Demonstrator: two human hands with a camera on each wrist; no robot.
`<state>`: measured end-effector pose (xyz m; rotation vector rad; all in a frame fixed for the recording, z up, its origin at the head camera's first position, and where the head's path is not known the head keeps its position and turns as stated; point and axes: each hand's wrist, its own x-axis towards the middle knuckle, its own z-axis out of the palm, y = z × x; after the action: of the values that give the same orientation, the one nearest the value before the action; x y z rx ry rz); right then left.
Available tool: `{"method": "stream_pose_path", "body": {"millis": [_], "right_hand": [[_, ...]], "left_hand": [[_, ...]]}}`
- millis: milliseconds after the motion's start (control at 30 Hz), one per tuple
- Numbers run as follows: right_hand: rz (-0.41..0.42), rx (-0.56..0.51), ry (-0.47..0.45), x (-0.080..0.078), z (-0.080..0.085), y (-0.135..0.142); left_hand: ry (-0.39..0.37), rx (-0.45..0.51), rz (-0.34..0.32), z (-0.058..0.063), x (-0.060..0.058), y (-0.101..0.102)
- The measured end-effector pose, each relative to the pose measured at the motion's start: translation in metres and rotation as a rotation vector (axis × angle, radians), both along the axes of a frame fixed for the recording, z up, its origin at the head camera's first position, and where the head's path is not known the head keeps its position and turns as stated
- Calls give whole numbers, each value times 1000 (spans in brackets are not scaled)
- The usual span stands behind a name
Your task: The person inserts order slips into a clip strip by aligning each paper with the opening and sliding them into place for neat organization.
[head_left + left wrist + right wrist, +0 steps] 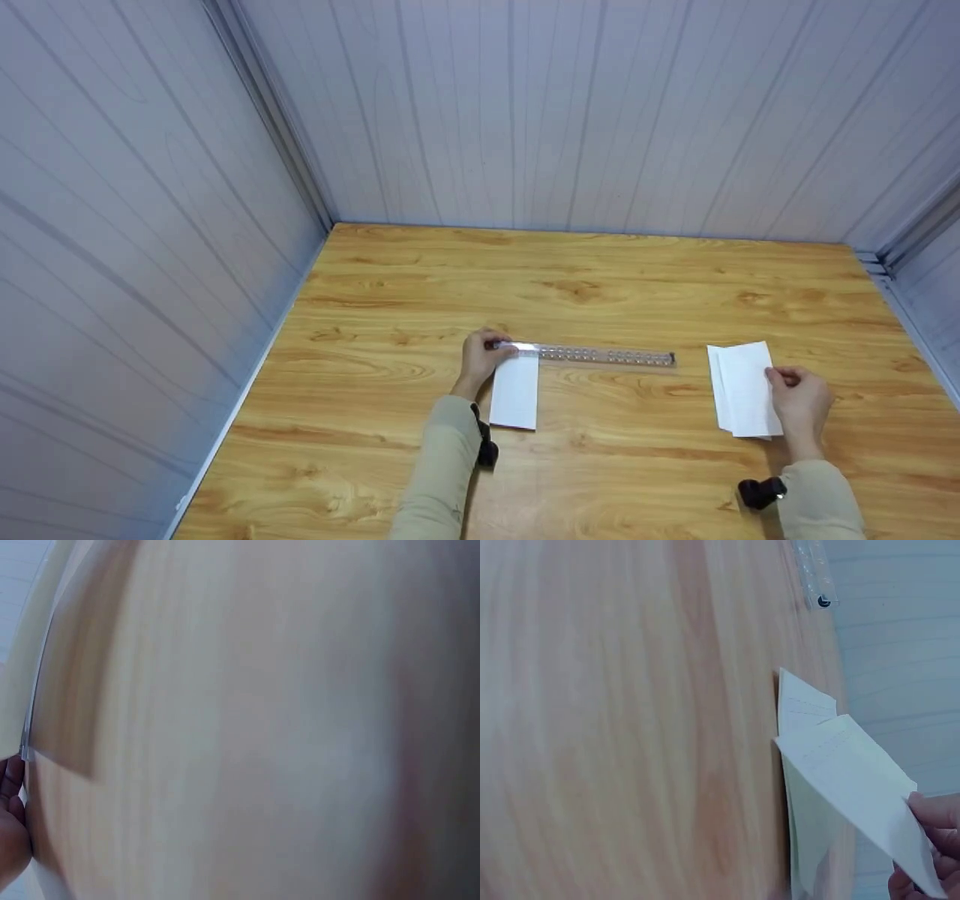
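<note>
In the head view my left hand (482,358) grips the left end of a long clear plastic strip (607,355) with rows of round shapes and dark ends. A white paper piece (514,394) lies under that end, running toward me. Over on the right, my right hand (804,397) pinches the right edge of a white paper sheet (750,390). In the right wrist view this sheet (851,784) is tilted up over more white paper (806,706), with faint dashed lines near its end. The left wrist view shows only part of my left hand (11,829) at its edge.
The wood-grain table (600,292) meets a pale panelled wall (525,112) at the back and another wall (150,225) on the left. A black wrist camera (486,450) sits on my left sleeve, and another (761,493) is at my right wrist.
</note>
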<state>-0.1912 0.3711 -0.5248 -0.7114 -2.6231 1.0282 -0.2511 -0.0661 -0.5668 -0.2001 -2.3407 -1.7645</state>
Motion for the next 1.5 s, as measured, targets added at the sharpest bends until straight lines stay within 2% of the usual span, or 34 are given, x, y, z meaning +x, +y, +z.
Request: {"method": "stream_pose_path", "body": {"millis": [167, 333, 567, 667, 800, 867, 1133, 1367, 1500], "right_hand": [[-8, -40, -50, 0, 1, 0], [4, -75, -81, 1, 1, 1], [32, -131, -122, 3, 0, -1], [45, -141, -112, 3, -1, -4], [66, -135, -91, 3, -1, -7], [79, -137, -90, 3, -1, -9], [106, -140, -123, 4, -5, -18], [125, -149, -126, 4, -7, -24], [128, -147, -108, 4, -7, -26]], "left_hand": [[26, 62, -33, 22, 12, 2], [37, 53, -50, 28, 16, 3], [37, 63, -59, 23, 12, 2], [30, 59, -51, 12, 5, 2], [17, 5, -23, -2, -3, 1], [3, -23, -6, -5, -5, 1], [-1, -33, -2, -7, -4, 0], [31, 31, -26, -8, -6, 2], [24, -12, -14, -6, -5, 2]]}}
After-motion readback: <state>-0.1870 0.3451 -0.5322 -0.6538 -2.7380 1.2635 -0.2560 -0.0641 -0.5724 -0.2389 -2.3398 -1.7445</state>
